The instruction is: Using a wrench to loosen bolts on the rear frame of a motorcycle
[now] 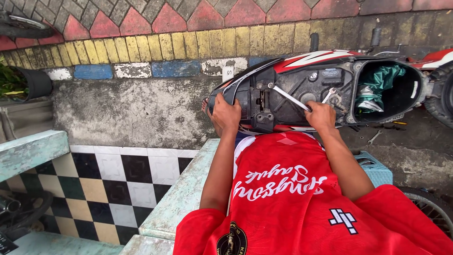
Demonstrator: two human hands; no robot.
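Wrench (290,98) lies slantwise across the open scooter bay (302,89), long axis up-left to down-right; my right hand (321,117) grips its near end, left hand (225,115) clamps the tail edge, left.

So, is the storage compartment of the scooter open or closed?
Open. The storage compartment shows its dark inside, with green cloth lying in it; no seat covers it.

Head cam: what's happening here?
A person in a red shirt works on a scooter with its seat off. The left hand grips the rear bodywork edge. The right hand holds two metal wrenches against the exposed black frame. The underseat bin is open, with green cloth inside.
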